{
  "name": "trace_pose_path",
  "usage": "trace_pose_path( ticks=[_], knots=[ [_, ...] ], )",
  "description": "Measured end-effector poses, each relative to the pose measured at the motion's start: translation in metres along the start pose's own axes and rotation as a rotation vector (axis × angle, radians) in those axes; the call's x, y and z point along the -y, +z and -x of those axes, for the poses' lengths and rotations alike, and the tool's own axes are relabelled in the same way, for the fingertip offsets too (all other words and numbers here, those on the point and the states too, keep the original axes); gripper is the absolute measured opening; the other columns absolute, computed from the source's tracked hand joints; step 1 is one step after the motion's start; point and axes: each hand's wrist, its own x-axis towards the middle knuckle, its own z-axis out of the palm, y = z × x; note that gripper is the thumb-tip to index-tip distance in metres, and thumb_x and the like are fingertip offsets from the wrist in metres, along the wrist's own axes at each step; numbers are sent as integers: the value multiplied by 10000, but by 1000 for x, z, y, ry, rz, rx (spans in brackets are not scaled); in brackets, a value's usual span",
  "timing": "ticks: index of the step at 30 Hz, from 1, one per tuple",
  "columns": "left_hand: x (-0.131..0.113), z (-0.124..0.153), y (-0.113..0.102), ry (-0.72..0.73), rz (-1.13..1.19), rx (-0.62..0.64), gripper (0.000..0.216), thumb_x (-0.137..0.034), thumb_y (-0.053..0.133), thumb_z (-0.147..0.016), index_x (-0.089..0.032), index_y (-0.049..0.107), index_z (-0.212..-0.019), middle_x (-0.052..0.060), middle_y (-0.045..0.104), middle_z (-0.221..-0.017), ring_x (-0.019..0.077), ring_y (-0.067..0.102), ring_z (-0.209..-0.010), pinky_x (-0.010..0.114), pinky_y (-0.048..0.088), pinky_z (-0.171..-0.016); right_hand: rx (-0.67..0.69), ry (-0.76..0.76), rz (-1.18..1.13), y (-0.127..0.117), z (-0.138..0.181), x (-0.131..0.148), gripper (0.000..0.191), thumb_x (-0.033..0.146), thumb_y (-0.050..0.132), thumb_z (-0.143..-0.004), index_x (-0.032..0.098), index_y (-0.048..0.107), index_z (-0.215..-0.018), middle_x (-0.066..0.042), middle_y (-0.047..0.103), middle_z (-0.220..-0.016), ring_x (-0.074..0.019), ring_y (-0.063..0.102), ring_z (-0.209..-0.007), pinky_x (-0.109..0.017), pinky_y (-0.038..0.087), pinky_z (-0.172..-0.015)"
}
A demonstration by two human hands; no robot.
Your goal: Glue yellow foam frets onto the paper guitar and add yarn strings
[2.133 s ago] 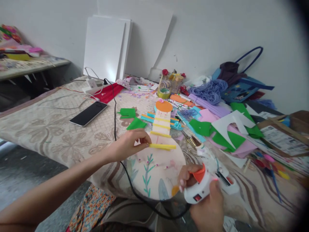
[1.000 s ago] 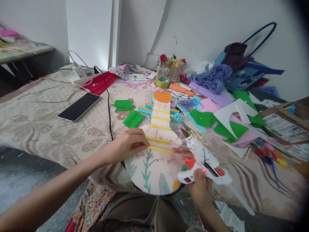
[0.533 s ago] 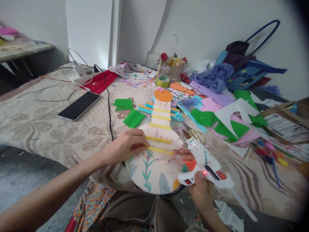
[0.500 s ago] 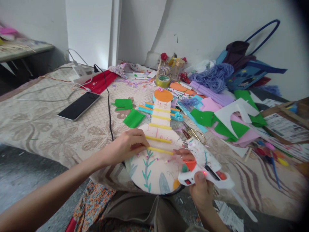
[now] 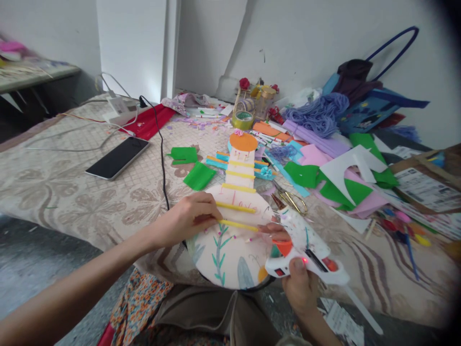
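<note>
Yellow and narrow, the lower strip [image 5: 239, 225] lies across the guitar-shaped board [image 5: 230, 266], its left end pinched in the left hand [image 5: 200, 212]. Its other end meets fingertips of the right hand [image 5: 301, 284], which is wrapped around a white glue gun [image 5: 306, 235]. Just beyond the left grip lie green pieces [image 5: 199, 176]; beyond the right, scissors [image 5: 297, 203].

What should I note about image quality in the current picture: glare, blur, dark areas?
Head view: the right edge falls into a curved black border; head view: a pale sheen on the white panel; head view: printing on the label too soft to read; head view: a small red light glows on the glue gun.
</note>
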Motion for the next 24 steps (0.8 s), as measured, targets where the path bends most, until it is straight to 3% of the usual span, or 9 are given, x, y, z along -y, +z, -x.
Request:
trace_pose_path(
  ticks=[13, 24],
  knots=[
    [3, 1, 1, 17, -19, -2, 173, -179, 542, -903, -167, 714, -910, 63, 630, -890, 144, 585, -801, 252, 437, -742, 53, 47, -56, 2, -1, -1, 444, 481, 555, -861, 222, 597, -1219, -75, 728, -992, -330, 613, -1075, -453, 500, -896],
    [-1, 1, 0, 39, -15, -25, 152, -127, 563, -887, -157, 712, -897, 43, 626, -868, 123, 583, -777, 239, 446, -727, -62, 103, -170, 5, -2, 1, 454, 479, 669, -756, 209, 642, -1120, -71, 726, -977, -325, 604, -1058, -428, 496, -863]
  ],
)
